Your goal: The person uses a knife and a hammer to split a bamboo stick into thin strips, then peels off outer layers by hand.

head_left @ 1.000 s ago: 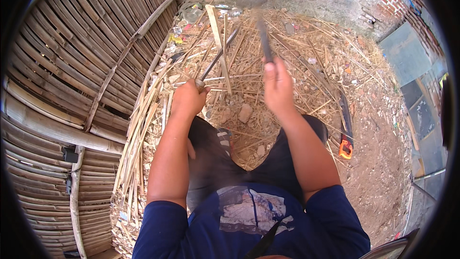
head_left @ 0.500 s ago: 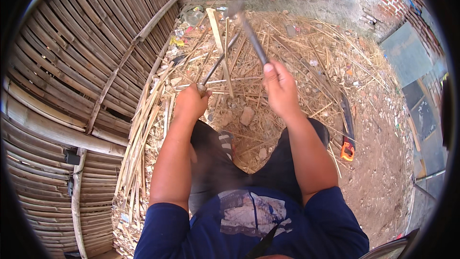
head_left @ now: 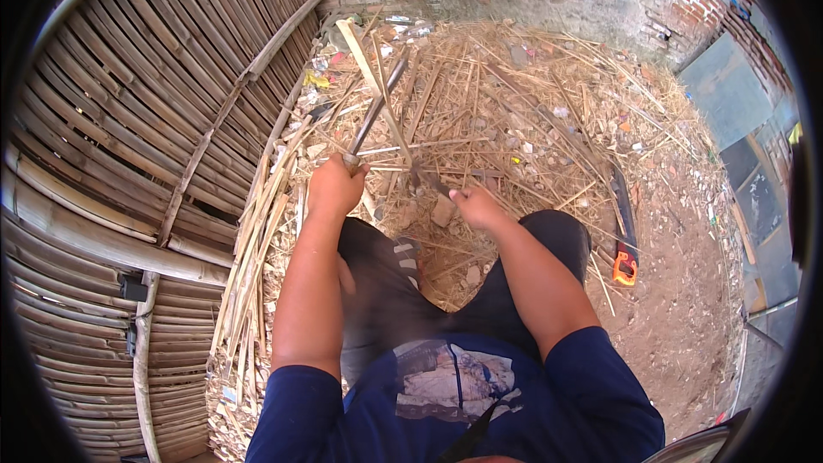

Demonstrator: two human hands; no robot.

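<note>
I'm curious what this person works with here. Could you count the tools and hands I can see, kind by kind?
Hands: 2, the left hand gripping a bamboo strip, the right hand gripping a dark blade.
Blades in hand: 1.
Handsaws with an orange handle on the ground: 1.
Bamboo strips held: 1; the loose splints lying about are too many to count.
Total: 5.
</note>
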